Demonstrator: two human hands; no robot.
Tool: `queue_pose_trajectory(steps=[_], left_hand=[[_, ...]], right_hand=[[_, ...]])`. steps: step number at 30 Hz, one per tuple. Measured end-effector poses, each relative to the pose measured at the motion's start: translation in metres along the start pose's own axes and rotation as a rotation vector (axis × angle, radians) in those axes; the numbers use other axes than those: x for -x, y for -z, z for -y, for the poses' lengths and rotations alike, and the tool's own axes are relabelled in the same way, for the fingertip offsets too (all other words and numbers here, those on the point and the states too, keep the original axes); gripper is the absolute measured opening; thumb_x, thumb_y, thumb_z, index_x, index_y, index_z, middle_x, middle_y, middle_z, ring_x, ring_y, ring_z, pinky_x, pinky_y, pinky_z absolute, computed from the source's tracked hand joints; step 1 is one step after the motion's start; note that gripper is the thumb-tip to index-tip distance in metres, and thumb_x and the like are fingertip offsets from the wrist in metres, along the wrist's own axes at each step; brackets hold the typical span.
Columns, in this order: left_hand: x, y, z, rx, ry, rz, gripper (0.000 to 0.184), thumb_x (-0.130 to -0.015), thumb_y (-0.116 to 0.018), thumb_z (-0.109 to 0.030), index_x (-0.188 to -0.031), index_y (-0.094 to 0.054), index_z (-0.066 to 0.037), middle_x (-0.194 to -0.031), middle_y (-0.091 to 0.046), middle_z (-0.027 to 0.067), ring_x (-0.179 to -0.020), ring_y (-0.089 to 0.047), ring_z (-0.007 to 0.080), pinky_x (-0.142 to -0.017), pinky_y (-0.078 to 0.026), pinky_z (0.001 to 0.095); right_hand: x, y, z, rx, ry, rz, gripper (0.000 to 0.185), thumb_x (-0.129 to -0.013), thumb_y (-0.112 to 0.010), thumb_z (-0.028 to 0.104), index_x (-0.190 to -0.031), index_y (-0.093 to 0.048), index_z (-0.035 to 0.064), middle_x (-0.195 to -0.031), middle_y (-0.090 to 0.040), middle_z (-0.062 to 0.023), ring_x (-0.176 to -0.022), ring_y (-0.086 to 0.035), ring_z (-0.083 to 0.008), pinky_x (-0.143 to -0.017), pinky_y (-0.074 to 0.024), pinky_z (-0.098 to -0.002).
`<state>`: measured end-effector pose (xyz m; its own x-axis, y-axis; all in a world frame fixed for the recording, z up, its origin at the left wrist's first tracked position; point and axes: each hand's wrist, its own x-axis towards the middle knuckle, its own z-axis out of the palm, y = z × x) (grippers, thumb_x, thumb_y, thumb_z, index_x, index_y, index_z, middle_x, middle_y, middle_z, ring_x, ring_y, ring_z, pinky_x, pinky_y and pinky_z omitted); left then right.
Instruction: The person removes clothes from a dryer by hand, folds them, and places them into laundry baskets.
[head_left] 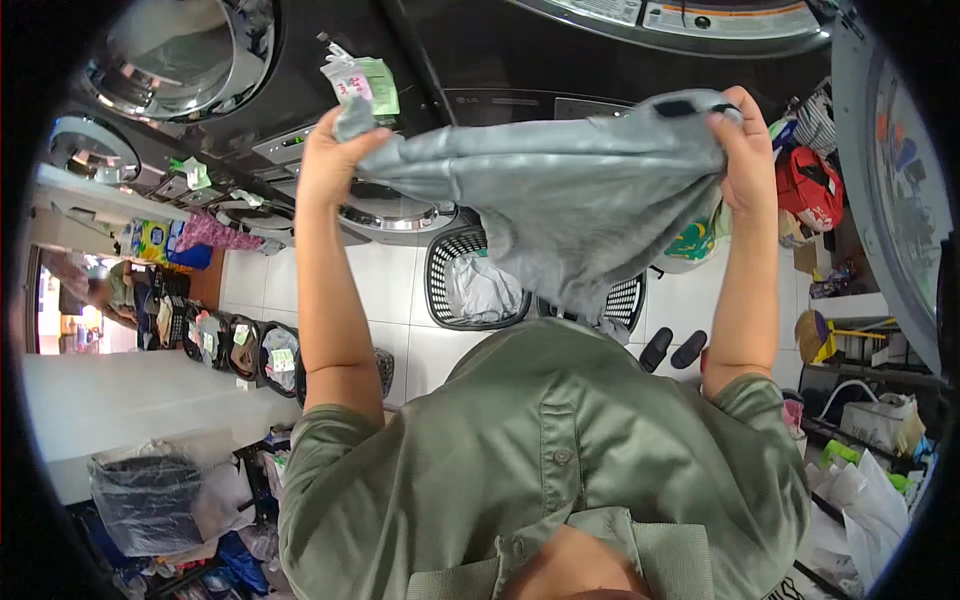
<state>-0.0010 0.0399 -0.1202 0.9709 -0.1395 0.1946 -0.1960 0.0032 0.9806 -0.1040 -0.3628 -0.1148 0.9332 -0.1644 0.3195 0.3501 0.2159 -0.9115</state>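
A grey garment (590, 190) is stretched sideways in front of me, and its lower part hangs in loose folds. My left hand (335, 158) grips one end, thumb pressed over the cloth. At the opposite end my right hand (745, 145) is closed on the upper edge, near a dark patch in the fabric. Below the garment stands a black laundry basket (437, 290) with pale cloth (484, 290) in it. A second black basket (627, 300) is partly hidden behind the hanging cloth.
Dark front-loading machines (500, 105) line the far side, with paper tags (378, 85) on them. Black slippers (656, 349) lie on the tiled floor. A red bag (810, 190) is at right. Several filled baskets (280, 358) stand at left, with another person (115, 290) beyond.
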Motion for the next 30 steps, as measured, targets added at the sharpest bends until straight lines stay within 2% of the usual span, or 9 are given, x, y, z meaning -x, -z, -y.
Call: queue_pose_trajectory(steps=[2,4,8,12,13,15,19,25,30], left_hand=[[-0.003,0.027,0.003,0.155,-0.070,-0.175,0.028,-0.066,-0.067,0.003,-0.090,-0.055,-0.003,-0.081,-0.059,0.0039,-0.071,-0.057,0.0121,-0.064,-0.047,0.0254],[-0.003,0.044,0.011,0.280,-0.051,-0.210,0.021,-0.069,-0.064,0.004,-0.085,-0.054,-0.004,-0.079,-0.059,0.0041,-0.071,-0.056,0.0131,-0.065,-0.046,0.0274],[0.037,0.078,-0.006,-0.418,0.178,0.230,0.017,-0.069,-0.065,-0.009,-0.079,-0.052,-0.006,-0.072,-0.054,0.0025,-0.067,-0.050,0.0115,-0.060,-0.039,0.0235],[0.035,0.115,-0.031,0.602,-0.522,0.531,0.029,-0.075,-0.057,-0.026,-0.092,-0.046,-0.006,-0.079,-0.052,0.0034,-0.065,-0.047,0.0115,-0.056,-0.036,0.0248],[0.030,0.111,-0.016,0.826,-0.527,0.405,0.030,-0.075,-0.057,-0.027,-0.094,-0.045,-0.006,-0.080,-0.052,0.0037,-0.066,-0.046,0.0120,-0.058,-0.036,0.0254],[0.031,0.061,0.054,0.693,0.000,0.017,0.033,-0.076,-0.055,-0.029,-0.096,-0.044,-0.006,-0.083,-0.051,0.0044,-0.069,-0.046,0.0132,-0.060,-0.035,0.0266],[0.130,-0.071,0.167,0.527,0.842,0.269,0.038,-0.076,-0.052,-0.033,-0.100,-0.043,-0.006,-0.089,-0.050,0.0058,-0.076,-0.045,0.0155,-0.065,-0.034,0.0290],[0.135,-0.087,0.159,0.418,0.901,0.375,0.046,-0.077,-0.048,-0.040,-0.106,-0.041,-0.005,-0.098,-0.048,0.0078,-0.085,-0.044,0.0190,-0.073,-0.033,0.0326],[0.117,-0.076,0.160,0.337,0.881,0.300,0.053,-0.078,-0.044,-0.045,-0.112,-0.039,-0.005,-0.105,-0.046,0.0095,-0.093,-0.042,0.0219,-0.080,-0.031,0.0356]], right_hand=[[-0.004,-0.003,-0.004,0.826,0.325,0.263,0.036,-0.068,-0.066,0.015,-0.098,-0.051,0.0027,-0.080,-0.059,-0.0006,-0.073,-0.055,-0.0167,-0.070,-0.0427,-0.0275],[-0.005,0.030,-0.044,1.373,-0.159,0.436,0.034,-0.064,-0.069,0.017,-0.087,-0.055,-0.0027,-0.080,-0.059,-0.0104,-0.074,-0.055,-0.0197,-0.066,-0.0419,-0.0316],[0.017,0.041,-0.009,1.108,-0.284,0.545,0.023,-0.066,-0.065,0.012,-0.079,-0.055,-0.0038,-0.070,-0.056,-0.0076,-0.067,-0.053,-0.0176,-0.062,-0.0403,-0.0313],[0.023,0.020,0.037,0.618,-0.363,0.958,0.020,-0.066,-0.066,0.014,-0.077,-0.058,-0.0008,-0.070,-0.055,-0.0034,-0.068,-0.051,-0.0164,-0.062,-0.0397,-0.0300],[0.026,0.004,0.030,0.196,-0.632,0.339,0.030,-0.070,-0.063,0.021,-0.092,-0.055,0.0024,-0.084,-0.055,-0.0061,-0.080,-0.052,-0.0178,-0.072,-0.0403,-0.0304],[0.026,-0.001,-0.012,-0.409,-0.481,-0.461,0.042,-0.074,-0.060,0.030,-0.108,-0.052,0.0054,-0.101,-0.055,-0.0089,-0.094,-0.051,-0.0198,-0.084,-0.0395,-0.0312],[0.119,0.002,-0.163,-0.613,-0.865,-0.396,0.049,-0.075,-0.056,0.036,-0.113,-0.048,0.0049,-0.108,-0.052,-0.0097,-0.101,-0.047,-0.0218,-0.089,-0.0341,-0.0330],[0.201,-0.001,-0.210,-1.058,-0.850,-0.519,0.060,-0.077,-0.050,0.046,-0.120,-0.042,0.0042,-0.118,-0.046,-0.0108,-0.112,-0.039,-0.0248,-0.097,-0.0260,-0.0357],[0.169,-0.025,-0.191,-1.428,-0.791,-0.003,0.072,-0.077,-0.043,0.058,-0.124,-0.038,0.0029,-0.126,-0.040,-0.0135,-0.119,-0.034,-0.0265,-0.102,-0.0202,-0.0381]])
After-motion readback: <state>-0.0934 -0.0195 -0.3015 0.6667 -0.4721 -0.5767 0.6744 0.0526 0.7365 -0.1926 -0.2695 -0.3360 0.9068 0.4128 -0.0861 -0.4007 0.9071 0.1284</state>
